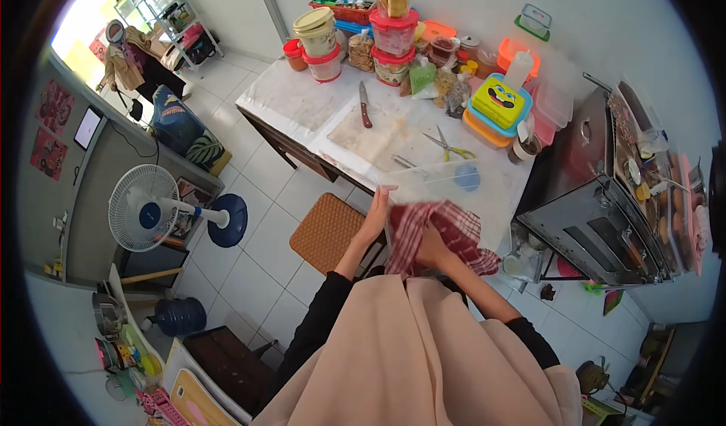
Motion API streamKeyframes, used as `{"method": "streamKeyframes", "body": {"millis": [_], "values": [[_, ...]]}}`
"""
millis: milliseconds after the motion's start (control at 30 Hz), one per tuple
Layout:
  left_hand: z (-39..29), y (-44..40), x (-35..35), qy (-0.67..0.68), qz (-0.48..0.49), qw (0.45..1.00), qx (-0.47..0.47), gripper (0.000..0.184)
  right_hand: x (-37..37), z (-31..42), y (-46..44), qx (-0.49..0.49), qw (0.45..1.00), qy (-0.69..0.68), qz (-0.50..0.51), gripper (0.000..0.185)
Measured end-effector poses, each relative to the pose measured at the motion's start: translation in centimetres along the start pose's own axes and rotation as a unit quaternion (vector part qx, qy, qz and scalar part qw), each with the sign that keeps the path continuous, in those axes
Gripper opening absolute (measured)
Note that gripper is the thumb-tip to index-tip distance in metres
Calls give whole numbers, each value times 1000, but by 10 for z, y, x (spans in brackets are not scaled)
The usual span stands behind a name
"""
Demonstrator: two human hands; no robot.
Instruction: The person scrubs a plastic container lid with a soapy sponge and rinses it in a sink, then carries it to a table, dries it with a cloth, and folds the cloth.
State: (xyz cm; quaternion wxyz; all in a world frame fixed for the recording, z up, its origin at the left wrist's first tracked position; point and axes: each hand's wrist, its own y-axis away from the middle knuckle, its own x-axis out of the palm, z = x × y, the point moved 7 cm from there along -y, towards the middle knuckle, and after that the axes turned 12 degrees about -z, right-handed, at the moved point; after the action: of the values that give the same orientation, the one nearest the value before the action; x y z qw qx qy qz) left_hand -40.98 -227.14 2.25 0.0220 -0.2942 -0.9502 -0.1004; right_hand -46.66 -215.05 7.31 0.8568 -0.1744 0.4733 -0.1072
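Spreading across the upper middle of the view, the long white-covered table is the largest thing. Against its right end stands a boxy black metal oven. On the floor well to the table's left is a white-and-blue standing fan, and just beside its near edge a woven brown square stool. A clear rectangular plastic piece is at the table's near edge; I cannot tell whether it is a lid or a box. Next comes the crumpled red-and-white checked cloth, bunched in the grip of the right hand at that same edge. The left hand, fingers straight and unclenched, is at the plastic's left side. Farther in on the table lie a brown-handled steel knife and yellow-green-handled scissors.
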Motion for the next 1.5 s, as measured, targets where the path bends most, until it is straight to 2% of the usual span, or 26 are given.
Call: {"method": "streamKeyframes", "body": {"millis": [100,167,200,233,300,333,367,433,533,667,733,767,833,867,967,1000,1033,1067,1100,1167,1267,1300,1367,1400,1433,1500], "values": [[-4,-2,-4,0,-64,997,35,56,-7,-8,-44,-35,995,40,-81,46],[-8,3,-4,18,-73,997,10,64,-12,-17,-52,-37,994,32,-99,44],[-10,5,-3,30,-94,995,-1,54,-14,-19,-52,-42,992,22,-113,41],[-15,5,-4,30,-92,995,1,54,-19,-25,-51,-42,992,24,-115,41],[-32,12,4,-103,-13,989,108,46,-39,-56,-36,46,990,72,-111,34],[-35,13,3,-140,-27,978,154,40,-50,-81,-20,43,981,103,-156,31],[-42,16,4,-142,-24,977,154,40,-60,-105,-3,43,970,132,-200,28],[-39,26,11,4,18,999,-46,36,-86,-146,28,80,948,197,-238,27],[-37,22,19,34,36,999,-13,33,-102,-166,48,132,924,280,-224,27],[-19,9,18,-2,26,999,23,33,-53,-126,32,104,940,285,-156,26],[-20,4,16,-73,16,991,114,32,-33,-76,22,95,975,172,-102,28],[-18,5,15,-73,20,991,114,32,-29,-48,17,102,988,92,-72,29],[-36,9,12,-172,-20,948,266,31,-43,-4,10,22,979,37,-200,33],[-35,10,10,-172,-17,948,267,31,-32,-5,14,-17,985,71,-155,36],[-19,13,7,-83,39,990,107,28,-37,-54,19,55,984,29,-165,37],[-19,18,9,-66,48,994,74,28,-56,-68,18,101,976,81,-174,37],[-33,28,13,-34,43,998,19,26,-58,-108,27,182,953,44,-237,34],[-38,34,15,-3,38,999,-35,25,-71,-117,25,130,950,148,-243,33],[-35,32,15,-4,37,999,-33,25,-69,-150,34,156,945,173,-231,33],[-24,28,12,6,42,999,-23,28,-83,-157,34,143,920,274,-239,33],[-25,30,12,2,34,999,-38,29,-72,-150,14,163,933,266,-178,28],[-25,30,12,1,35,999,-37,29,-57,-146,13,105,932,201,-284,21],[-22,28,12,-5,45,998,-40,29,-50,-82,-7,94,967,100,-214,21],[-18,24,11,-5,47,998,-40,29,-56,-44,-13,16,964,96,-249,22],[-34,21,7,-111,22,981,157,31,-38,-26,-6,-47,963,96,-248,22],[-47,27,6,-211,-2,914,347,32,-51,-6,-16,-2,957,16,-289,25]]}}
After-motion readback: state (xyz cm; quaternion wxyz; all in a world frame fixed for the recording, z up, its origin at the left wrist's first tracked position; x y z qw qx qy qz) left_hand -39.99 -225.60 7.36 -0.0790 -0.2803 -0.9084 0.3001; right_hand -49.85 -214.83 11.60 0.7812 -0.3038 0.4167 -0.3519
